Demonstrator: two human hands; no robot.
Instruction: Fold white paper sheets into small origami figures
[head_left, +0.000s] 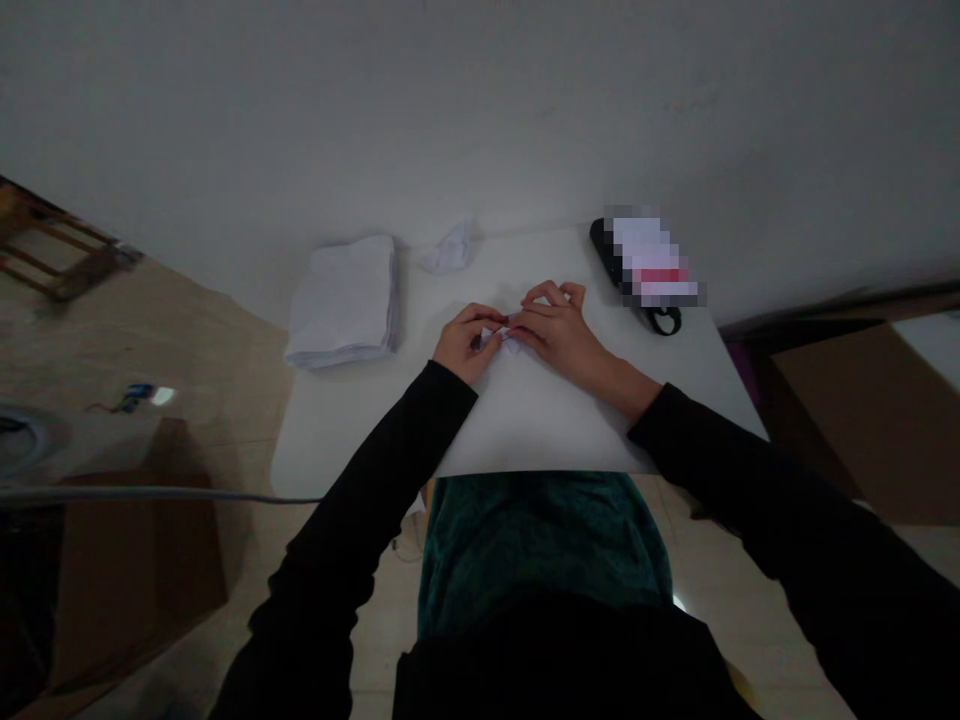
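My left hand [463,343] and my right hand [559,328] meet at the middle of a small white table [525,420]. Both pinch a small piece of white paper [504,341] that lies between them on the tabletop; most of it is hidden by my fingers. The fingers of both hands are curled and pressed onto the paper. Black sleeves cover both my arms.
A stack of white sheets [345,300] sits at the table's left. A crumpled white paper [448,250] lies at the back edge by the wall. A black object [637,280] rests at the back right. Cardboard boxes [135,560] stand on the floor at the left.
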